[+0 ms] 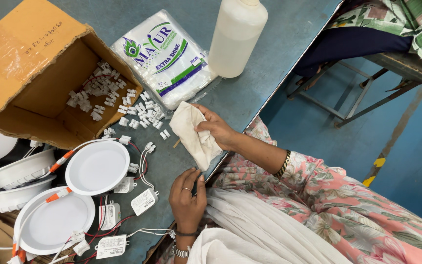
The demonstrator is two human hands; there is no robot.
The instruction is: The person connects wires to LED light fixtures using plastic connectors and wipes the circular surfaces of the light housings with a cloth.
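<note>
My right hand is closed on a crumpled off-white cloth that lies on the grey-blue table near its edge. My left hand, with a ring and a wristwatch, rests at the table edge just below the cloth's lower tip, fingers curled together with nothing visible in them. Small white plastic connectors lie scattered just left of the cloth. A round white lamp panel with red and white wires lies left of my left hand, next to a small white driver box.
An open cardboard box on its side holds more connectors. A plastic packet of white cloths and a translucent white bottle stand beyond. More round lamps pile at lower left. A seated person on a metal stool is at upper right.
</note>
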